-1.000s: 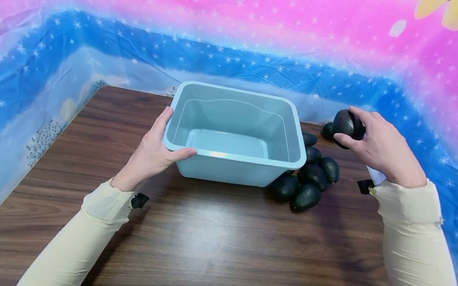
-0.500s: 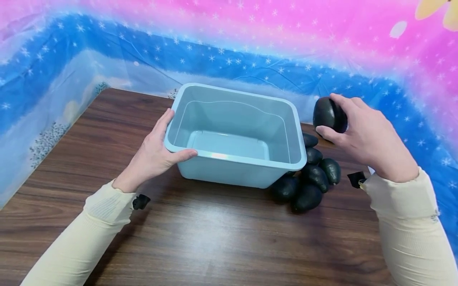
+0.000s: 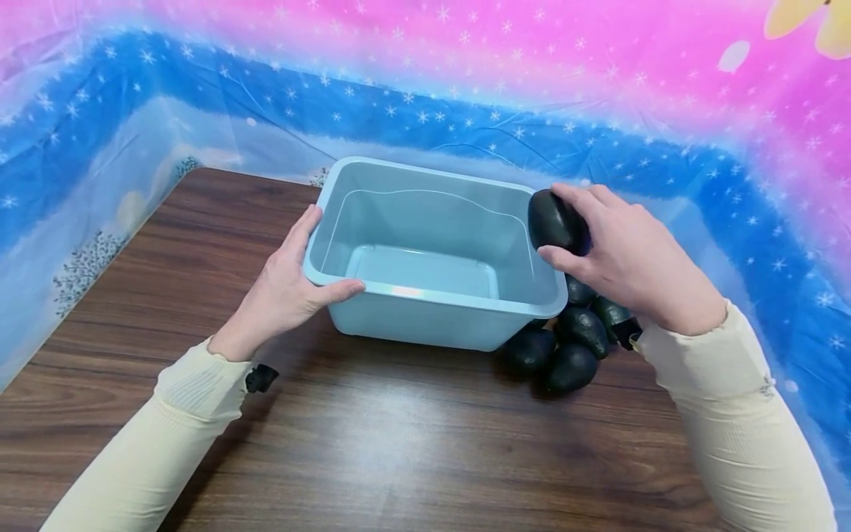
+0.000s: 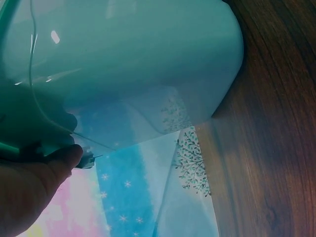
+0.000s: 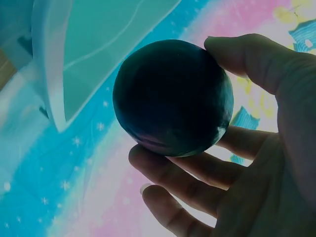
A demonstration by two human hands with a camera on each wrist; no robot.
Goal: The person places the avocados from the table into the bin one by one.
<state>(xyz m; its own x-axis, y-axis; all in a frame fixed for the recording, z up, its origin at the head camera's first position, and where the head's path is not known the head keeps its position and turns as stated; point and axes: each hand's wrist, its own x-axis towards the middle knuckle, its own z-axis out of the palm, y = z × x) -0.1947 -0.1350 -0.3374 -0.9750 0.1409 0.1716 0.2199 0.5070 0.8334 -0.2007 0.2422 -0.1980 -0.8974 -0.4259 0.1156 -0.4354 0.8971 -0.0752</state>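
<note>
Left hand (image 3: 278,290) grips bin (image 3: 419,318) at near left corner. Right hand (image 3: 634,258) grips dark avocado (image 3: 553,222) by bin's right rim; other avocados (image 3: 570,367) lie right on table (image 3: 399,436).

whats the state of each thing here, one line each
light blue plastic bin: upright, lidless, nothing visible inside
held avocado: looks whole, up near the bin's rim
other avocados: clustered beside the bin, some partly hidden
left hand: gripping the bin's left end
right hand: holding the avocado
backdrop: hung, creased

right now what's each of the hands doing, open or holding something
Left hand: holding the tub at its near left corner.
Right hand: holding a dark avocado between thumb and fingers.
</note>
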